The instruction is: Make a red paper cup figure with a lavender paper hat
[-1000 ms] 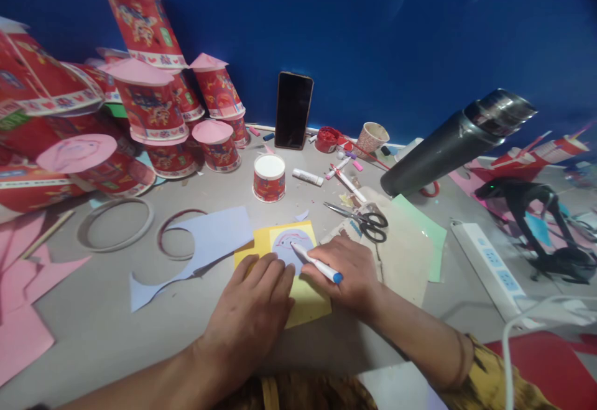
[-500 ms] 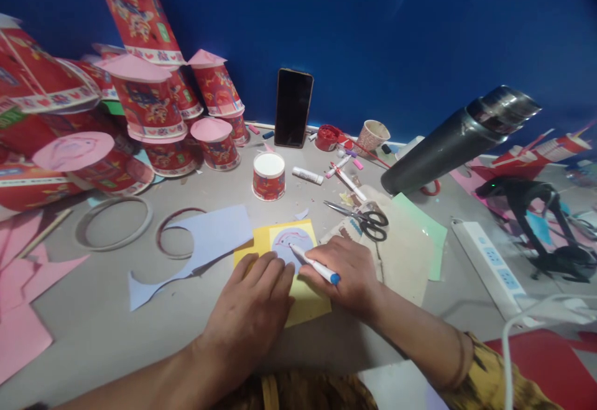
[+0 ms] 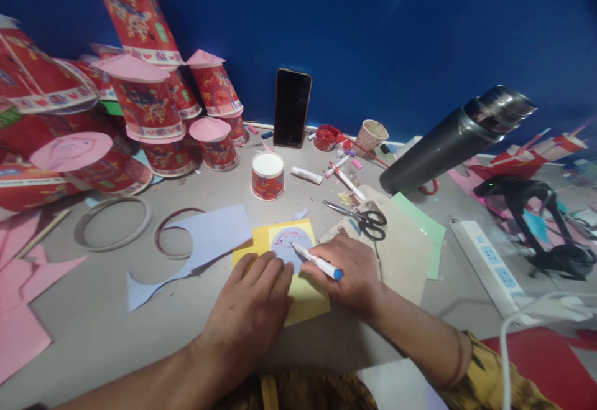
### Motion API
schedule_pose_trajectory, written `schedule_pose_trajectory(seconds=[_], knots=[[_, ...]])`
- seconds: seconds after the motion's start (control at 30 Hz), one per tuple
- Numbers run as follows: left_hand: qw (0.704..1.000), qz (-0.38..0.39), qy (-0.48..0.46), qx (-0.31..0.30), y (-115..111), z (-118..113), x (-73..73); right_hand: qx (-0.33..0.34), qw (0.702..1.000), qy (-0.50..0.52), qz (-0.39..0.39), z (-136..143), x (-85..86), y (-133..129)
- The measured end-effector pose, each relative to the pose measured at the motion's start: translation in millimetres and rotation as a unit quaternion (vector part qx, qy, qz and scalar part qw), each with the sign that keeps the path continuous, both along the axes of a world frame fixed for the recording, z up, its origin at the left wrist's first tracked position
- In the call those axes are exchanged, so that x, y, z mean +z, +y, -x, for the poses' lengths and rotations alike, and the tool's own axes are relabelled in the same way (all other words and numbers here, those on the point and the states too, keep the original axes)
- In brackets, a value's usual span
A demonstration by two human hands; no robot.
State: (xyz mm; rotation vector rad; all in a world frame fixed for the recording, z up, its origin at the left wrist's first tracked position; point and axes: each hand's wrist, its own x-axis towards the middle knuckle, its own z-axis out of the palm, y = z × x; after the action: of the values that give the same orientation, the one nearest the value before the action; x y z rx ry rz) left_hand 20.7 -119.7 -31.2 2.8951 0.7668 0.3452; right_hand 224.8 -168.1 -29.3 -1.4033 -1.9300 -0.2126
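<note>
My right hand (image 3: 347,270) grips a white felt-tip marker (image 3: 321,262) with a blue end. Its tip touches a round lilac paper (image 3: 285,253) that carries a curved drawing in pink and dark lines. Under that lies yellow paper (image 3: 308,304). My left hand (image 3: 255,298) rests flat, fingers stretched out over the yellow paper and the lower left of the lilac round. Beside it is a cut lilac sheet (image 3: 219,229) with a curved edge. Black-handled scissors (image 3: 368,218) lie just beyond my right hand.
Red paper cups (image 3: 152,105) with pink tops are stacked at the left. A short red cup (image 3: 267,180), a glue stick (image 3: 306,175) and an upright phone (image 3: 292,108) stand or lie ahead. Tape rings (image 3: 79,236) are left; a dark flask (image 3: 429,152) and power strip (image 3: 487,260) right.
The marker tip has shifted slightly to the right on the lilac round, and a little more line shows there. My left hand stays in place.
</note>
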Motion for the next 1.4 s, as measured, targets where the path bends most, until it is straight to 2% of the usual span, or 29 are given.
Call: schedule_pose_trajectory(seconds=[0.3,0.67,1.4], knots=[[1.000,-0.008,-0.006,-0.002,0.1,-0.6,0.4,-0.010,1.000,-0.017,0.011,-1.5,-3.8,3.2],[1.000,0.003,0.010,0.007,-1.6,2.0,-0.3,-0.008,1.000,-0.023,-0.017,-1.3,3.0,-4.3],[1.000,-0.004,0.009,0.003,0.1,0.2,0.6,-0.016,0.999,-0.047,-0.011,-1.5,2.4,-2.5]])
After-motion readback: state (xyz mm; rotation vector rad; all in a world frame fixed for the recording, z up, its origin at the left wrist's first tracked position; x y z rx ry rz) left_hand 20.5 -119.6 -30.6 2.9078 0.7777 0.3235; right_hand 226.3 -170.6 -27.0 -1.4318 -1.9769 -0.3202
